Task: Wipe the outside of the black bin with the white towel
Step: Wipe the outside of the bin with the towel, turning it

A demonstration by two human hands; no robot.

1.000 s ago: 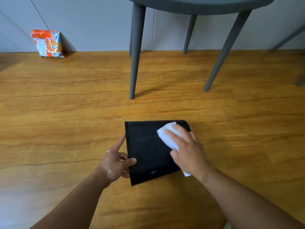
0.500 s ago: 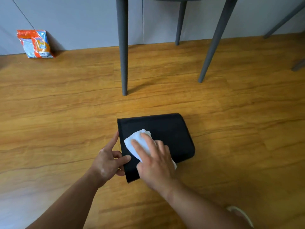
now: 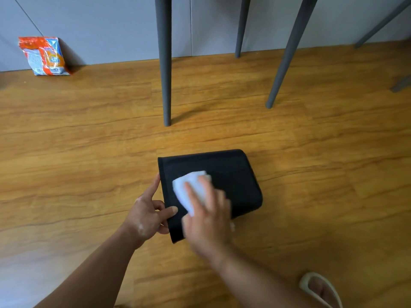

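The black bin lies on its side on the wooden floor, its open rim facing left. My left hand grips that rim, thumb on the upper face and curled fingers at the edge, index finger stretched along the rim. The white towel lies flat on the bin's upper face near the rim. My right hand presses on the towel with straight fingers and covers its near half. The right hand is motion-blurred.
Grey chair legs stand just beyond the bin, another leg to the right. An orange and blue packet leans against the grey wall at far left. A foot in a sandal shows at bottom right.
My right hand slid the towel across the bin's upper face from its right end to the left, near the rim. The left hand kept its grip on the rim.
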